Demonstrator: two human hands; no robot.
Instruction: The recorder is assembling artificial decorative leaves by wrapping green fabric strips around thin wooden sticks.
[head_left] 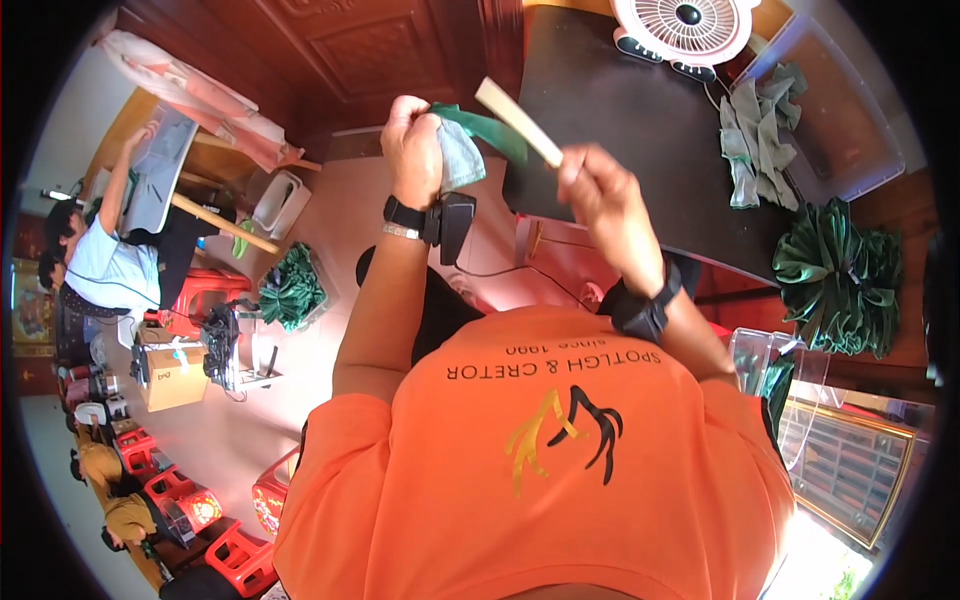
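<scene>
My left hand (412, 150) is raised left of the dark table, its fingers closed on a small fabric piece (462, 158). That piece has a pale grey-green side and a dark green strip trailing to the right. My right hand (605, 205), over the table's near edge, grips one end of a flat pale wooden stick (518, 120). The stick points up and to the left, its free end above the green strip. Whether stick and cloth touch, I cannot tell. Each wrist wears a black strapped device, with a cable by the left one (455, 225).
On the dark table (600, 100) stand a pink-white fan (690, 20) and grey-green cloth pieces (755, 145) beside a clear bin (850, 120). A dark green cloth bundle (840, 275) sits right. Another bundle (292, 287) lies on the left; beyond it, a person in light blue (110, 260) works.
</scene>
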